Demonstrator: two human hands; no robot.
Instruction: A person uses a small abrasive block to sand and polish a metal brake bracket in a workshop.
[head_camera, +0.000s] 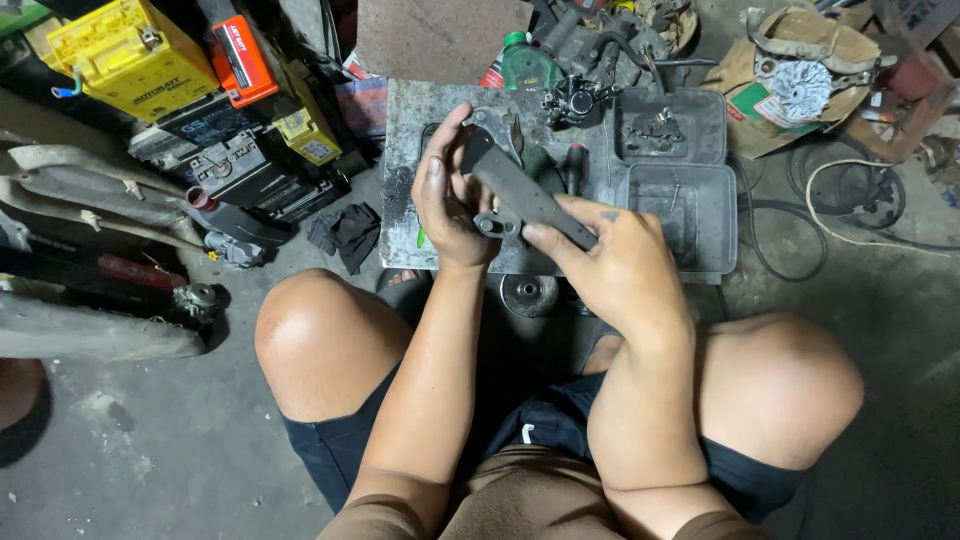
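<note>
A dark grey metal bracket (515, 187), long and flat with a round eye at its near end, is held up between both hands over a low metal work plate (400, 150). My left hand (447, 200) wraps the bracket's left side, thumb up along its upper end. My right hand (610, 260) grips the lower right part, thumb pressing near the eye. Both knees frame the hands from below.
A black plastic tray (690, 215) with small metal parts sits right of the plate. Yellow, orange and black batteries (130, 55) stack at the left. A green bottle (527, 62), a dark rag (345, 232), a round disc (529, 294) and coiled cables (850, 205) lie around.
</note>
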